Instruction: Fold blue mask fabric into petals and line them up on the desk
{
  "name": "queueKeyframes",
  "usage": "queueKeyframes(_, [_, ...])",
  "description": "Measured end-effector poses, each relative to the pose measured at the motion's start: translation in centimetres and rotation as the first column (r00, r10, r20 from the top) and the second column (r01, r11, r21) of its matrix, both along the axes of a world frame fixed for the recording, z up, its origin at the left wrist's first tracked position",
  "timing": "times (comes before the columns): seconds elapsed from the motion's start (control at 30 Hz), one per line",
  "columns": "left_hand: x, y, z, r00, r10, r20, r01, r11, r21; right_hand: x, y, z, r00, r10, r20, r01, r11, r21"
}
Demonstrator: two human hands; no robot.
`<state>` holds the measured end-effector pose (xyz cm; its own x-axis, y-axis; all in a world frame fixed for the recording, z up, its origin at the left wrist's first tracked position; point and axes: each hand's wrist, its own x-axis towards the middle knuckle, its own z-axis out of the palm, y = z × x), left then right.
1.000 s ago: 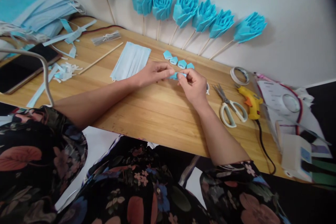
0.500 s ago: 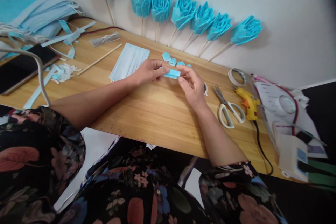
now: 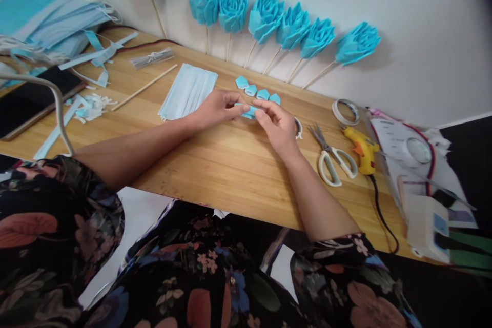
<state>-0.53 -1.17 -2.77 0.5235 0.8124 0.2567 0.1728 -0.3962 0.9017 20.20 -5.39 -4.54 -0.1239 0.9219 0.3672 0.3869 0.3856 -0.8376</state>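
Observation:
A small folded strip of blue mask fabric (image 3: pixel 249 112) is pinched between both hands, just above the wooden table. My left hand (image 3: pixel 221 107) grips its left end with thumb and fingers, and my right hand (image 3: pixel 277 122) closes on its right end. Fingers cover much of the strip. Just beyond the hands, several folded blue petals (image 3: pixel 262 94) lie in a row. A stack of flat light-blue masks (image 3: pixel 189 90) rests beside my left hand. Partly behind my right hand sits a small roll of tape (image 3: pixel 298 128).
Several blue fabric flowers (image 3: pixel 266 15) on sticks lean on the wall. Scissors (image 3: pixel 330 156), a yellow glue gun (image 3: pixel 362 146) and a tape roll (image 3: pixel 346 111) lie at right. A wooden stick (image 3: pixel 145 87), fabric scraps (image 3: pixel 94 105), a phone (image 3: pixel 36 97) and a mask pile (image 3: pixel 54 15) are left.
My right hand has moved inward along the strip towards my left hand, covering its right end. The row of petals shows more fully. The view has shifted slightly.

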Motion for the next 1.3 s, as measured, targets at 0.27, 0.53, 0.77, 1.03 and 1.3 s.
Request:
queueKeyframes(0.27, [0.2,0.0,-0.4,0.99,0.052,-0.132,-0.031,0.987,0.158,-0.6,-0.1,0.3,0.999,-0.016,0.031,0.016,1.0,0.013])
queueKeyframes(0.53, [0.2,-0.3,0.1,0.964,0.13,-0.233,-0.061,0.957,0.283,-0.6,0.1,0.2,0.997,-0.07,0.042,0.069,0.997,0.031])
queueKeyframes(0.77, [0.2,0.1,-0.2,0.981,0.117,-0.156,-0.092,0.983,0.157,-0.6,0.2,0.1,0.998,-0.047,-0.047,0.047,0.999,-0.006])
queueKeyframes(1.03, [-0.1,0.1,0.1,0.996,0.001,0.09,0.0,1.0,-0.017,-0.4,0.6,-0.4,0.978,-0.049,-0.205,0.026,0.993,-0.113])
queueKeyframes(1.3, [0.0,-0.2,0.3,0.992,-0.071,0.109,0.077,0.996,-0.054,-0.1,0.9,-0.6,0.989,-0.041,-0.14,0.025,0.993,-0.114])
